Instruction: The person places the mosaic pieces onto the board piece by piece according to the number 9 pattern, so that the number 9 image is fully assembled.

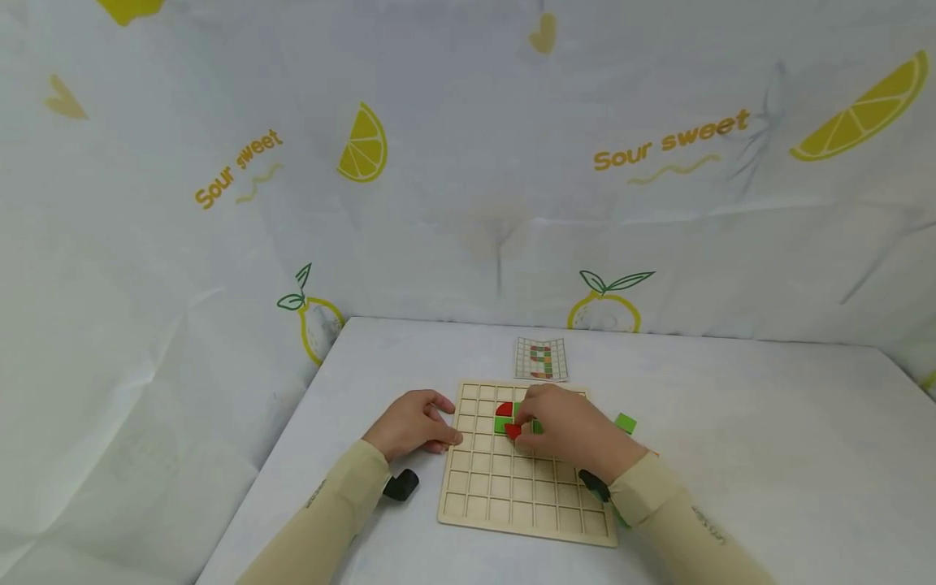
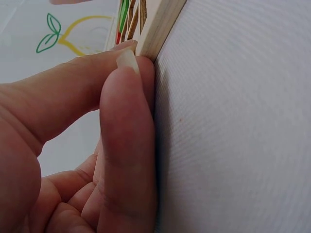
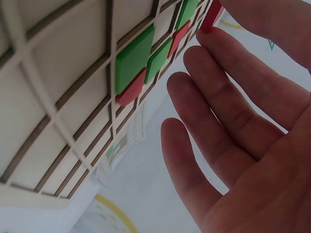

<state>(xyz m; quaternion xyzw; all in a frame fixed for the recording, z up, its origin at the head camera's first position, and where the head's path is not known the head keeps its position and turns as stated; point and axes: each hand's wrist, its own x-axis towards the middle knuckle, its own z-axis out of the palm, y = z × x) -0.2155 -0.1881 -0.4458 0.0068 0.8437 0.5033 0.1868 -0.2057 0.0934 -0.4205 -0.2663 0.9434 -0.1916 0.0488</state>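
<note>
On the white table (image 1: 768,422), we see a relaxed left hand (image 1: 413,424) touching the grid board's (image 1: 478,487) left edge, likely steadying it, right hand (image 1: 574,422) pinching a red piece (image 3: 211,17) over the board, probably for precision.

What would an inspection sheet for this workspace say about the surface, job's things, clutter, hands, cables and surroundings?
Surface: pale table, a faint crease or texture at most.
Job's things: grid board flat, holding green pieces and red pieces; pattern card beyond it.
Clutter: loose green piece right of the board; dark object at the left wrist, purpose unclear.
Left hand: fingertips touch the board's left edge.
Right hand: pinches a red piece over the board.
Cables: nothing seen.
Surroundings: backdrop printed with lemons and "Sour sweet".
</note>
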